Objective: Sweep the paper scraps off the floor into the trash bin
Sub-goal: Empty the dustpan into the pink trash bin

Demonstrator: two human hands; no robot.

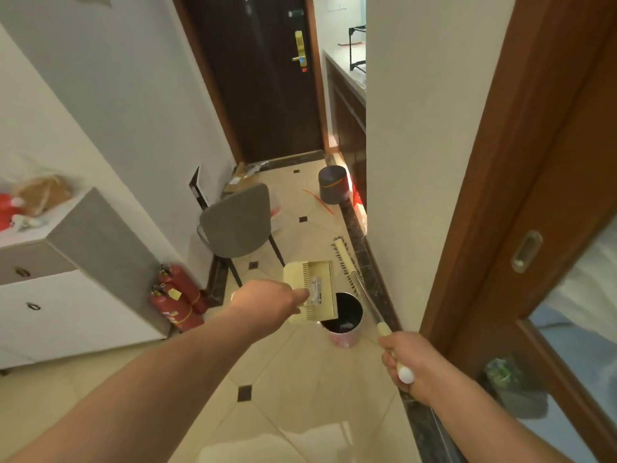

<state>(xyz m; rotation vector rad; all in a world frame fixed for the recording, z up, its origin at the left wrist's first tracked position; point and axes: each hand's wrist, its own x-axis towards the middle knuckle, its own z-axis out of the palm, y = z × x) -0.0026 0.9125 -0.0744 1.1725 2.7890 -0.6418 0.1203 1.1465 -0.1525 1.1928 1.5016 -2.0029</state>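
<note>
A: Hallway floor looks swept. Your left hand (pixel 272 297) grips the dustpan (pixel 310 290) tipped over the bin (pixel 344 317); the right (pixel 412 365) grips the broom (pixel 354 275).
B: Dumping step, I'd say. Tilt further next; can't see scraps.

A grey chair (pixel 238 222) stands by the left wall. Two red fire extinguishers (pixel 177 297) lean beside a white cabinet (pixel 66 295) at near left. Far off, a dark door (pixel 263 78) with a brass lock (pixel 299 50); a grey stool (pixel 331 184) stands at far right.
</note>
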